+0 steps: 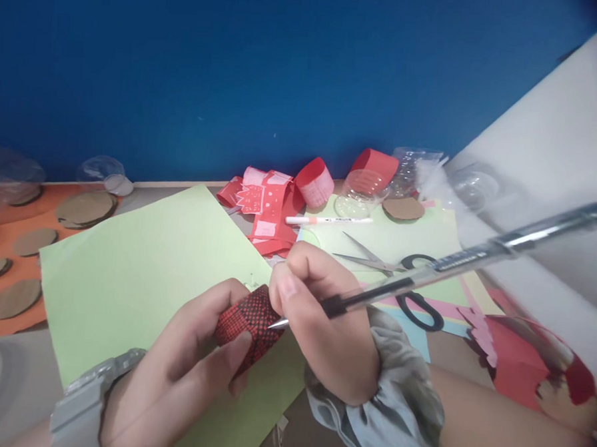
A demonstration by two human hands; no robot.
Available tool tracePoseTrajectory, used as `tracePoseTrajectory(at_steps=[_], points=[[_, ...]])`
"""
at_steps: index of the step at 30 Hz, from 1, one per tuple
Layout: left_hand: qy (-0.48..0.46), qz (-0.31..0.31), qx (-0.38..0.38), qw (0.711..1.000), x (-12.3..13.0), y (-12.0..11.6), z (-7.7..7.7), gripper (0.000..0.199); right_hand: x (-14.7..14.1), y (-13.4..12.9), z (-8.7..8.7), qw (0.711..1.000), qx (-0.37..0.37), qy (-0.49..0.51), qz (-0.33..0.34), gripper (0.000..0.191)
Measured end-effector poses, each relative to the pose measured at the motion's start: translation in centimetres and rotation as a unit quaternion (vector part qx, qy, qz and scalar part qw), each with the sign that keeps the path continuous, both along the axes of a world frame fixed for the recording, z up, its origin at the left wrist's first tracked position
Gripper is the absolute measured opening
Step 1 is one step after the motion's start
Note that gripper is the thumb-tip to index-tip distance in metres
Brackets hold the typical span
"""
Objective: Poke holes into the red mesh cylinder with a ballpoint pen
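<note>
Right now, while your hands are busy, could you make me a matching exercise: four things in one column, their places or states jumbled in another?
Things
1. Clear, slender pen with a black grip
2. Red-and-black checked curved piece
3. Black-handled metal scissors
4. Slim white marker

Places or states
A. Blades spread apart
B. Held by the left hand
C. Lying beside red paper shapes
D. Held by the right hand

Pairs: 1-D, 2-B, 3-A, 4-C

Sheet point(146, 269) between discs point(15, 299) and scissors point(381, 263)
The scissors lie on paper sheets point(428, 233) to the right, beyond the pen point(451, 261); marker point(326, 221) farther back.
</note>
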State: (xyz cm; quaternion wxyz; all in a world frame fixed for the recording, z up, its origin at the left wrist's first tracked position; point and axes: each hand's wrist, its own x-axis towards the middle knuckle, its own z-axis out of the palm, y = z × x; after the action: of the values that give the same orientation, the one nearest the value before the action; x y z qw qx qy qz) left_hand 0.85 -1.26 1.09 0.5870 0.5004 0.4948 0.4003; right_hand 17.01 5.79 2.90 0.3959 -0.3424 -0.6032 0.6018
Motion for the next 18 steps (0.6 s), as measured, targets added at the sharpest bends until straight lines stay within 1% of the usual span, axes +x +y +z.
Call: tracePoseTrajectory(at_steps=[2, 5, 9, 12, 18], points=[[0.015, -0.024, 0.016, 0.999, -0.16, 0.14, -0.12, 0.026, 0.16, 0.0, 0.14, 1.0, 0.003, -0.007, 0.007, 0.035], [0.042, -0.047, 0.014, 0.998, -0.26, 0.31, -0.26, 0.022, 0.34, 0.04, 0.11, 0.999, -0.005, -0.026, 0.031, 0.036], [0.061, -0.047, 0.009, 0.997, -0.14, 0.39, -0.22, 0.021, 0.26, 0.01, -0.39, 0.998, -0.029, -0.048, 0.043, 0.034], [0.065, -0.044, -0.004, 0.997, 0.05, 0.42, -0.06, 0.02, 0.09, 0.06, -0.7, 0.997, -0.044, -0.04, 0.044, 0.033], [0.078, -0.021, -0.028, 0.996, 0.29, 0.52, 0.33, 0.018, -0.08, 0.25, -0.6, 0.997, -0.048, -0.03, 0.052, 0.032]])
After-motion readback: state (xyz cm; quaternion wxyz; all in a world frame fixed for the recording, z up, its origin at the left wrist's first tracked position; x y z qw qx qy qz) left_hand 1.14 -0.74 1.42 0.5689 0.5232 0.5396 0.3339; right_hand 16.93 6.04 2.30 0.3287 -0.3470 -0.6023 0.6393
